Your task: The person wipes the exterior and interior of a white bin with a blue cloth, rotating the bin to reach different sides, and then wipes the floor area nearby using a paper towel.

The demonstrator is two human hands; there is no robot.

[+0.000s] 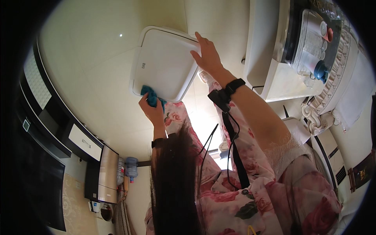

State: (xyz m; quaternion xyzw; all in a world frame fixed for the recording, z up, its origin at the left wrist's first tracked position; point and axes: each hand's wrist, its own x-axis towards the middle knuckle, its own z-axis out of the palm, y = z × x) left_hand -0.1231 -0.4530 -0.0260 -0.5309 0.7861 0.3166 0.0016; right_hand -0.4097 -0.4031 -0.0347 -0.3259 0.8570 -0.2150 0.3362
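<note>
A white EKO bin (166,64) with a rounded rectangular lid stands on the floor before me, seen from above. My left hand (152,110) grips a crumpled teal cloth (151,97) against the lid's near left corner. At the bin's right edge is my right hand (208,54), its thumb and fingers spread and no loose object in it. That thumb reaches the lid's edge; whether the palm presses on the side cannot be made out. Black bands circle both wrists, and a small black device with a cable hangs at the right one.
Pale floor tiles (111,88) surround the bin. On the right, a table (293,80) bears a clear tray (299,60) with glasses and a blue-lidded jug (320,72). A long black-and-white cabinet (85,141) runs along the left, near water bottles (131,167). Dark hair hangs across the lower view.
</note>
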